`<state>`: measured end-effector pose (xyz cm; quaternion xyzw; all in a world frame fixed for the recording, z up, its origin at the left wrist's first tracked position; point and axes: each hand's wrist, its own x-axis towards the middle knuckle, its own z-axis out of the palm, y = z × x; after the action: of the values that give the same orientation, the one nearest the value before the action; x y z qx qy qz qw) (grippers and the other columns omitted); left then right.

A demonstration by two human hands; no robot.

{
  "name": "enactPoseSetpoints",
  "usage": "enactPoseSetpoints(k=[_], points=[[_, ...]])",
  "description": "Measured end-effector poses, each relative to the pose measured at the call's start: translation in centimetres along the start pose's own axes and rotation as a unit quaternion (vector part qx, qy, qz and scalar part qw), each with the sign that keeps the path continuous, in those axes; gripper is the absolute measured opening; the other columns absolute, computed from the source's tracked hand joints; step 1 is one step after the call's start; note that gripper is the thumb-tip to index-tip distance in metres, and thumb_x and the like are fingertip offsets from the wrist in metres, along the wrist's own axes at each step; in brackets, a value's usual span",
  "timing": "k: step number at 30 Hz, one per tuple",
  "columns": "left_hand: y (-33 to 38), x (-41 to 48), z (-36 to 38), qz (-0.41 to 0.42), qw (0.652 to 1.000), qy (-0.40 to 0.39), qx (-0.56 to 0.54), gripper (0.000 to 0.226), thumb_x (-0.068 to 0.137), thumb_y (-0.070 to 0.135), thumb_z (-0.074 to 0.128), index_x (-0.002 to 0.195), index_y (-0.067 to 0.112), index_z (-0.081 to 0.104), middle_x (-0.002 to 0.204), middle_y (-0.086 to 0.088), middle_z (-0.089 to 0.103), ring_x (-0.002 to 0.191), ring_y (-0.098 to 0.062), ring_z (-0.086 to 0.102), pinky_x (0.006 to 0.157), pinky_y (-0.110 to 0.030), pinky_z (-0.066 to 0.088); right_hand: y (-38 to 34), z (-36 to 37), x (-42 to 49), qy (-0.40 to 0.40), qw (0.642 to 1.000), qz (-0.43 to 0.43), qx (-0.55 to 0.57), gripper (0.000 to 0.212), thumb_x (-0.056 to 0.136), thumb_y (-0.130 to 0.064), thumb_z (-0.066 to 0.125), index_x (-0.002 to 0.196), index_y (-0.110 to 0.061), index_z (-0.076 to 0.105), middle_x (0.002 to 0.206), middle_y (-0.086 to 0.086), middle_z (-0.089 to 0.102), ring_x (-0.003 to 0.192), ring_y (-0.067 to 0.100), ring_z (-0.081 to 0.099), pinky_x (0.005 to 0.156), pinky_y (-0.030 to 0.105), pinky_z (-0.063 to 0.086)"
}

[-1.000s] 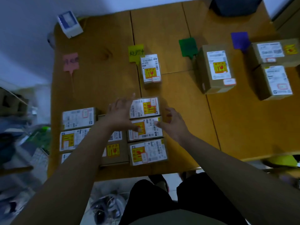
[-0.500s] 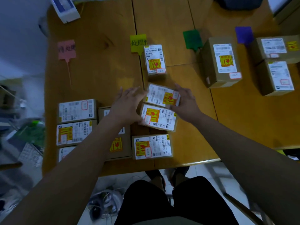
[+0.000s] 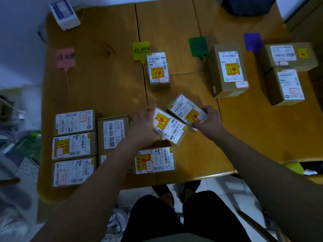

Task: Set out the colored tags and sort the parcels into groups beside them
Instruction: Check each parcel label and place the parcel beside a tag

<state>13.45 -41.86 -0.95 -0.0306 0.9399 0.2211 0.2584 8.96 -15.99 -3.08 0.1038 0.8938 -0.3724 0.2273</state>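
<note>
Two small parcels are lifted and turned diagonally above the wooden table (image 3: 104,81). My left hand (image 3: 145,126) grips the nearer parcel (image 3: 170,127) and my right hand (image 3: 208,119) grips the farther parcel (image 3: 185,109). Along the far side lie a pink tag (image 3: 66,57), a yellow tag (image 3: 141,50), a green tag (image 3: 198,47) and a purple tag (image 3: 252,41). One small parcel (image 3: 158,69) lies by the yellow tag, a large parcel (image 3: 229,69) by the green one, and two parcels (image 3: 288,56) by the purple one.
Unsorted parcels lie at the near left: a column of three (image 3: 74,147), a brown box with a barcode label (image 3: 112,133) and one at the near edge (image 3: 154,160). A white and blue box (image 3: 63,13) stands at the far left corner, a dark object (image 3: 248,5) at the far right.
Both hands closed on two parcels from the near group, lifted them and turned them diagonally, carrying them away from me toward the tags.
</note>
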Motion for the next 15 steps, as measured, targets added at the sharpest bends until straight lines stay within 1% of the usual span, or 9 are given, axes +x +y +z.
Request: enactPoseSetpoints(k=[2,4,7,9,10,11,13,14,15], points=[[0.2,0.9,-0.2,0.064,0.995,-0.015,0.075,0.134,0.065,0.052,0.089,0.163,0.037,-0.001,0.173,0.001,0.007,0.156,-0.032,0.011,0.120,-0.058,0.021,0.2,-0.3,-0.1,0.004,1.000,0.002,0.021,0.081,0.072,-0.036,0.094,0.133,-0.013,0.046,0.131,0.010,0.058,0.115,0.028,0.065,0.089,0.047,0.060],[0.1,1.8,-0.4,0.095,0.988,-0.007,0.119,0.130,0.064,0.048,0.089,0.163,0.036,0.006,0.171,0.000,0.013,0.156,-0.030,0.012,0.120,-0.055,0.023,0.4,-0.7,-0.2,0.006,0.999,0.010,0.041,0.079,0.070,-0.036,0.096,0.123,-0.012,0.043,0.120,0.008,0.065,0.107,0.027,0.070,0.084,0.048,0.062],[-0.6,2.0,-1.2,0.050,0.988,0.016,0.144,0.122,0.060,0.058,0.087,0.160,0.036,0.021,0.158,-0.010,0.023,0.147,-0.032,0.021,0.111,-0.050,0.037,0.6,-1.4,-0.2,-0.004,0.997,0.041,0.065,0.080,0.067,-0.038,0.096,0.117,-0.014,0.038,0.114,0.007,0.067,0.104,0.028,0.071,0.089,0.055,0.061],[-1.1,1.5,-1.8,0.011,0.985,0.061,0.161,0.116,0.055,0.067,0.085,0.149,0.022,0.034,0.146,-0.013,0.033,0.136,-0.033,0.030,0.104,-0.047,0.041,0.7,-1.7,-0.2,-0.014,0.995,0.051,0.084,0.080,0.069,-0.033,0.095,0.121,-0.014,0.037,0.115,0.010,0.067,0.105,0.029,0.070,0.091,0.057,0.060],[-1.1,1.1,-2.1,-0.010,0.984,0.084,0.154,0.115,0.052,0.073,0.082,0.142,0.016,0.036,0.139,-0.012,0.038,0.130,-0.032,0.037,0.100,-0.046,0.042,0.6,-1.7,-0.2,-0.018,0.994,0.049,0.096,0.081,0.070,-0.030,0.095,0.124,-0.015,0.036,0.117,0.011,0.067,0.106,0.029,0.070,0.092,0.056,0.060],[-1.0,0.8,-2.3,-0.037,0.987,0.099,0.120,0.115,0.050,0.079,0.079,0.135,0.015,0.034,0.132,-0.009,0.044,0.122,-0.031,0.045,0.093,-0.043,0.044,0.6,-1.6,-0.3,-0.022,0.992,0.045,0.112,0.083,0.071,-0.026,0.095,0.128,-0.015,0.036,0.120,0.012,0.068,0.107,0.029,0.071,0.094,0.054,0.060],[-0.1,0.0,-2.7,-0.113,0.987,0.103,-0.041,0.113,0.042,0.089,0.075,0.124,0.027,0.027,0.111,0.007,0.049,0.096,-0.018,0.055,0.074,-0.035,0.047,0.0,-1.8,-0.8,-0.030,0.985,0.035,0.169,0.091,0.072,-0.023,0.095,0.141,-0.015,0.036,0.129,0.011,0.068,0.113,0.027,0.070,0.097,0.050,0.060],[0.4,-0.4,-3.0,-0.142,0.973,0.105,-0.149,0.114,0.037,0.092,0.074,0.121,0.032,0.025,0.104,0.014,0.049,0.087,-0.011,0.055,0.066,-0.032,0.049,-0.5,-1.9,-1.0,-0.039,0.976,0.026,0.211,0.093,0.073,-0.023,0.095,0.146,-0.015,0.038,0.133,0.008,0.067,0.116,0.026,0.070,0.099,0.050,0.059],[1.0,-0.6,-3.3,-0.157,0.948,0.111,-0.253,0.118,0.033,0.093,0.075,0.122,0.033,0.026,0.104,0.015,0.050,0.085,-0.007,0.057,0.062,-0.031,0.053,-1.1,-2.2,-1.3,-0.055,0.965,0.010,0.255,0.090,0.075,-0.024,0.094,0.148,-0.017,0.042,0.135,0.006,0.068,0.118,0.025,0.070,0.100,0.052,0.059]])
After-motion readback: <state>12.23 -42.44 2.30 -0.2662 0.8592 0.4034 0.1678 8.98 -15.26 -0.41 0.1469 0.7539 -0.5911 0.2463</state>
